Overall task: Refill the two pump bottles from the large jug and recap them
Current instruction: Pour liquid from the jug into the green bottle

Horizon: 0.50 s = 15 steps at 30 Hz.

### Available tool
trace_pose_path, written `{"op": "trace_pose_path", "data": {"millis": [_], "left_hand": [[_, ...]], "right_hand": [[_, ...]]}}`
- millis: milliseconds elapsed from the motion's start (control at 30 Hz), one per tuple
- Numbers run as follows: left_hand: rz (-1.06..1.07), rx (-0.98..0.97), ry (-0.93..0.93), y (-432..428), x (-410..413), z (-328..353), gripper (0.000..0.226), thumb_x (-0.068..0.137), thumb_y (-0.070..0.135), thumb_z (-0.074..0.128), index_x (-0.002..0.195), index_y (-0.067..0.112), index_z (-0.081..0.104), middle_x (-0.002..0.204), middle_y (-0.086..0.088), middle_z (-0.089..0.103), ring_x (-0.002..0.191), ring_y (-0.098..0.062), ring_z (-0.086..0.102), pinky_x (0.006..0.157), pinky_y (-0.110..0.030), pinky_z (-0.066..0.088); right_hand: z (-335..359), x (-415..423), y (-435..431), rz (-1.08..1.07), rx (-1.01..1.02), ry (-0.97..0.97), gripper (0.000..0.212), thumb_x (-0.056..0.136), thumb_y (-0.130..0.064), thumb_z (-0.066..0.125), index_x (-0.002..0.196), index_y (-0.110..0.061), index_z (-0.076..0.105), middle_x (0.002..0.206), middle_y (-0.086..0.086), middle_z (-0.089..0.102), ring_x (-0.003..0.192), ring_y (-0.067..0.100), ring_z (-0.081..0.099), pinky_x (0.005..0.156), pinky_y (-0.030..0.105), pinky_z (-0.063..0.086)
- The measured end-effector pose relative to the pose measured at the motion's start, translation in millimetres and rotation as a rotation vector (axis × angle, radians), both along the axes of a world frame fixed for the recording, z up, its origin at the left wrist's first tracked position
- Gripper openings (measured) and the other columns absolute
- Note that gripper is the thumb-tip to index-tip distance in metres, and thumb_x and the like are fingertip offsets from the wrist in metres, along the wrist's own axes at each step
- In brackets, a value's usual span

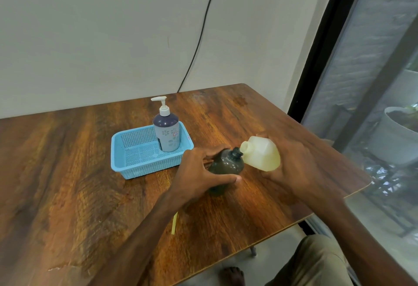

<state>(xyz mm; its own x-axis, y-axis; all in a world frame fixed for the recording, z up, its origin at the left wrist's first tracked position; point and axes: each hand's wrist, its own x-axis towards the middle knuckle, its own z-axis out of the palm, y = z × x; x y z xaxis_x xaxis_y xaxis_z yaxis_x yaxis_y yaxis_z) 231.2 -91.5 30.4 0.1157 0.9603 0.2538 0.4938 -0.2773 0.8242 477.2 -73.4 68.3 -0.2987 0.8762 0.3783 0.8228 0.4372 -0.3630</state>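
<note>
A dark olive bottle (pixel 226 163) stands on the wooden table (pixel 79 172) with its black neck bare. My left hand (pixel 199 175) grips its body from the left. My right hand (pixel 291 168) holds a pale yellow jug (pixel 262 154), tipped to the left so its open mouth sits right at the dark bottle's neck. A purple pump bottle (pixel 166 130) with a white pump head stands upright in the right part of a blue basket (pixel 135 163). Whether liquid flows cannot be made out.
A thin yellow tube (pixel 174 223) lies on the table near my left forearm. The table's right edge runs close behind my right hand. A black cable (pixel 199 37) hangs down the wall. A glass door (pixel 373 104) stands at the right.
</note>
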Motion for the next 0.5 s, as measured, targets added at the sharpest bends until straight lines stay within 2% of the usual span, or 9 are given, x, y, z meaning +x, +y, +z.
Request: {"op": "trace_pose_path", "data": {"millis": [67,233,333,500], "left_hand": [[0.008,0.004,-0.003,-0.9,0.2,-0.5,0.082,0.064,0.050,0.094,0.137,0.031,0.064,0.119,0.028,0.065,0.104,0.026,0.057,0.084,-0.004,0.051],[0.002,-0.003,-0.015,0.0,0.9,-6.2,0.089,0.060,0.060,0.093,0.139,0.031,0.064,0.131,0.016,0.070,0.119,0.002,0.065,0.098,-0.028,0.059],[0.004,0.003,-0.048,-0.8,2.7,-6.9,0.089,0.059,0.058,0.093,0.138,0.030,0.064,0.131,0.015,0.071,0.119,0.003,0.064,0.099,-0.029,0.059],[0.000,0.003,-0.080,-1.2,3.5,-8.0,0.084,0.060,0.054,0.094,0.135,0.035,0.064,0.129,0.016,0.071,0.120,0.004,0.063,0.101,-0.029,0.057]], "right_hand": [[0.3,-0.3,0.6,0.002,0.009,-0.015,0.077,0.069,-0.034,0.089,0.137,-0.029,0.054,0.125,-0.001,0.066,0.116,0.023,0.060,0.087,0.047,0.055],[3.0,-1.2,-1.2,0.007,0.016,-0.032,0.075,0.069,-0.030,0.090,0.136,-0.027,0.056,0.124,0.000,0.066,0.115,0.023,0.060,0.087,0.043,0.053],[4.5,-1.9,-1.0,0.019,0.037,-0.045,0.072,0.070,-0.028,0.090,0.134,-0.025,0.059,0.122,0.000,0.068,0.113,0.023,0.061,0.084,0.038,0.050],[3.9,-1.5,1.2,0.019,0.020,-0.057,0.072,0.070,-0.025,0.090,0.135,-0.022,0.059,0.122,0.002,0.069,0.113,0.025,0.062,0.085,0.036,0.048]]}}
